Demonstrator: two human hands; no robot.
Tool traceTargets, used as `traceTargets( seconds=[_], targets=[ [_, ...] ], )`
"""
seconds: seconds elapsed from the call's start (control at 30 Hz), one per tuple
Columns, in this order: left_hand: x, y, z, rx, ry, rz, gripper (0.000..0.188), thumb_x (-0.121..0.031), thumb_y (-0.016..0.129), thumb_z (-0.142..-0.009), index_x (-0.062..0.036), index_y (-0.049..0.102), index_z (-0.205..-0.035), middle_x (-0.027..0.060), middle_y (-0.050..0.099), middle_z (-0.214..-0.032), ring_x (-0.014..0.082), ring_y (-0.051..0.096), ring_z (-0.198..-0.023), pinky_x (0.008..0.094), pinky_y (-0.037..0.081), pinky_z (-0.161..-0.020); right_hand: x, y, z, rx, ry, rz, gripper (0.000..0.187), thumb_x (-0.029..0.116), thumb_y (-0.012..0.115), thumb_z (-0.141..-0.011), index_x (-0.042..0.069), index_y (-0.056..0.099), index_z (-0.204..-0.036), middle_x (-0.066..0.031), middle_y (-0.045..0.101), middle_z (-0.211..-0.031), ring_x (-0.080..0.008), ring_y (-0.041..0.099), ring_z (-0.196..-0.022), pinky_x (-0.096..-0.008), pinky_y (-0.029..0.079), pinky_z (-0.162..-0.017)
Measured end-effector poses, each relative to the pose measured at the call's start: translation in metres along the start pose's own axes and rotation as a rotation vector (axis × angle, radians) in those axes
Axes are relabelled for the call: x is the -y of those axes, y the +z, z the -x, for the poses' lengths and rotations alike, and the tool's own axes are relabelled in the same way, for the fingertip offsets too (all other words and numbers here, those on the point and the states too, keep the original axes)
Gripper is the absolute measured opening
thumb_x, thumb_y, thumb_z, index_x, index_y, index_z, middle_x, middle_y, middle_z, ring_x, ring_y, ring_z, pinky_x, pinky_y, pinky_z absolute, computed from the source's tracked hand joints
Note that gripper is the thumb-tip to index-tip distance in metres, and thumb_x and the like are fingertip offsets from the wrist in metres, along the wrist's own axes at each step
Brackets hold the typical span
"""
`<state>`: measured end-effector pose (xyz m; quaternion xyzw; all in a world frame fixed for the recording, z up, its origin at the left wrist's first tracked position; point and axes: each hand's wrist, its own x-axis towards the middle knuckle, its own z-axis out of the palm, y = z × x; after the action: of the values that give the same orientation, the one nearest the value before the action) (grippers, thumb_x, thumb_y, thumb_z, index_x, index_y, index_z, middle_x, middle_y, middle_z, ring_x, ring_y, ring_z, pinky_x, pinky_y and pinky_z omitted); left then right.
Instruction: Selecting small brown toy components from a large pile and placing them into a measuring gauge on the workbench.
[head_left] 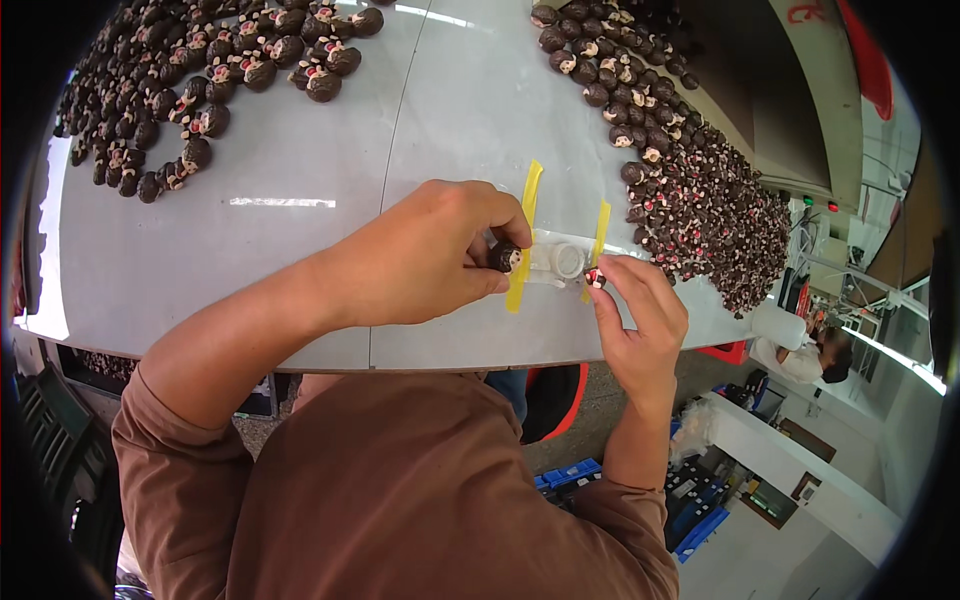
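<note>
Head, dark brown and nearly round, is near the middle of the frame, above the table, in the left hand. Its pale face points toward the right of the frame; being so round, it shows no clear long axis. Just right of it, the small body, dark with red and cream, is in the right hand; which way its long axis runs is too small to tell. Head and body are apart.

A red mark stands on the pale panel at the upper right; any print on the head or body is too small to read.

The left forearm slants up from the lower left, the hand turned rightward with its thumb below and fingers curled above, pinched closed on the head. The right forearm rises from the lower right; thumb and forefinger reach leftward and close on the body.

Between the hands lies a clear round cup, flanked by two yellow tape strips. Joined figures crowd the upper left, loose heads and bodies the upper right.
</note>
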<state>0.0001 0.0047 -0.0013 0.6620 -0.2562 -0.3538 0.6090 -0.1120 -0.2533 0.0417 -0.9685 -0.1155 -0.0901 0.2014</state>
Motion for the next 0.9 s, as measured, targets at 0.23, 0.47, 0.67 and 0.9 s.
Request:
traceTargets(
  seconds=[0.23,0.47,0.67,0.9],
  targets=[
    [0.003,0.002,0.0,-0.017,0.109,-0.145,0.029,0.004,0.081,-0.084,0.0045,0.069,-0.111,0.0141,0.07,-0.099,0.0224,0.074,-0.083,0.0326,0.063,-0.074,0.0,0.003,-0.009,0.016,-0.116,0.102,0.033,-0.002,0.082,-0.077,0.002,0.076,-0.109,-0.0106,0.073,-0.102,-0.029,0.07,-0.086,-0.0388,0.056,-0.072],
    [0.007,0.004,0.001,-0.042,0.18,-0.195,0.027,0.004,0.079,-0.083,0.0028,0.072,-0.109,0.0133,0.07,-0.097,0.0245,0.072,-0.08,0.0344,0.064,-0.072,0.005,0.002,-0.014,0.063,-0.153,0.153,0.034,-0.004,0.082,-0.075,-0.001,0.076,-0.109,-0.012,0.072,-0.101,-0.0305,0.068,-0.086,-0.0397,0.054,-0.073],
    [0.01,0.005,0.001,-0.047,0.199,-0.159,0.023,0.0,0.08,-0.081,0.0031,0.071,-0.102,0.018,0.071,-0.091,0.0356,0.071,-0.082,0.0432,0.057,-0.075,0.008,0.001,-0.017,0.098,-0.175,0.194,0.034,-0.003,0.082,-0.076,0.0,0.076,-0.109,-0.0118,0.071,-0.1,-0.0306,0.067,-0.085,-0.0405,0.053,-0.073],
    [0.011,0.006,0.0,-0.045,0.208,-0.164,0.024,-0.001,0.08,-0.081,0.003,0.072,-0.103,0.0177,0.071,-0.091,0.0347,0.071,-0.081,0.0432,0.057,-0.075,0.01,-0.002,-0.021,0.13,-0.203,0.247,0.036,0.0,0.081,-0.076,0.003,0.076,-0.112,-0.0089,0.07,-0.101,-0.0274,0.066,-0.086,-0.0402,0.052,-0.071]
  ],
)
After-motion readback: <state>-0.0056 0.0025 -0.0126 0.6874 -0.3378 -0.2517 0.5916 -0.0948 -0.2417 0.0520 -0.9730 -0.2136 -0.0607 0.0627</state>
